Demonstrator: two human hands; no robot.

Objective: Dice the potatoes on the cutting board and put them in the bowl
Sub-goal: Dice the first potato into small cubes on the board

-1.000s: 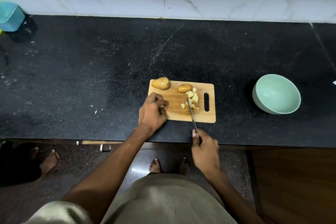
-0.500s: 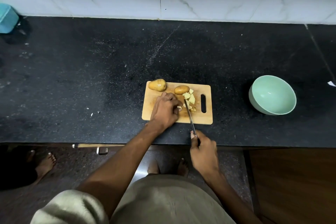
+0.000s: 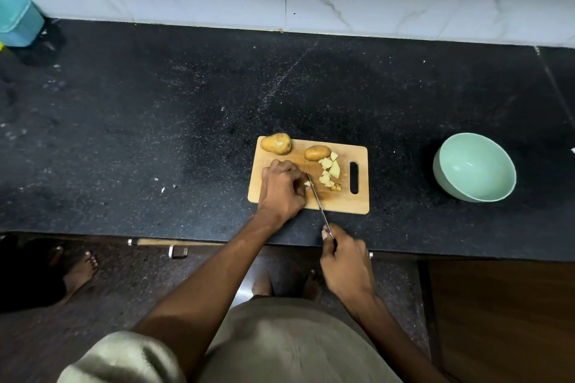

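A wooden cutting board (image 3: 354, 204) lies on the black counter. A whole potato (image 3: 276, 143) sits at its far left corner and a smaller one (image 3: 317, 153) beside it. A pile of pale diced pieces (image 3: 330, 172) lies near the board's handle slot. My left hand (image 3: 281, 188) presses down on a small potato piece, mostly hidden under the fingers. My right hand (image 3: 345, 261) grips a knife (image 3: 317, 200) whose blade rests right beside those fingers. The mint green bowl (image 3: 474, 167) stands empty to the right of the board.
A teal container (image 3: 17, 20) sits at the far left by the marble wall. Small scraps (image 3: 168, 187) lie on the counter left of the board. The counter's front edge runs just below the board. A second person's bare foot (image 3: 79, 270) stands on the floor at left.
My left hand slid right across the board onto a potato piece, and the knife blade shifted left up against its fingers.
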